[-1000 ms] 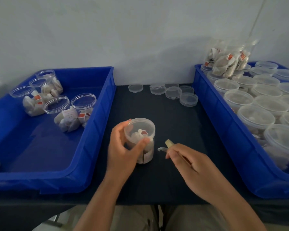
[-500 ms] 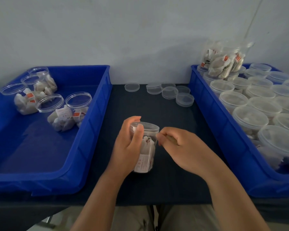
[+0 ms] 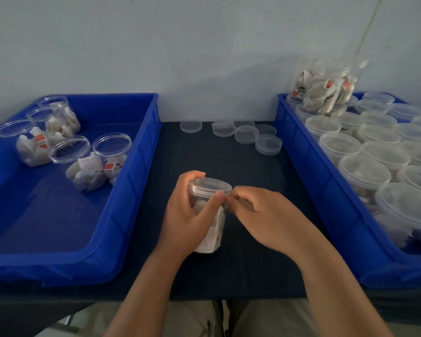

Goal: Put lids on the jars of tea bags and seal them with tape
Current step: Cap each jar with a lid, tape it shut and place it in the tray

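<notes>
Centrally, tape meets jar.
Left hand curls round the lidded jar; right hand pinches tape at its rim. Bins line the mat's side edges, lids its far edge.

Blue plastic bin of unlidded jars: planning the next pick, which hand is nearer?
Left. The left hand grips a clear lidded jar just right of the bin; the right hand pinches tape at the jar's right side.

Dim, soft, wide-angle edge warp
</notes>
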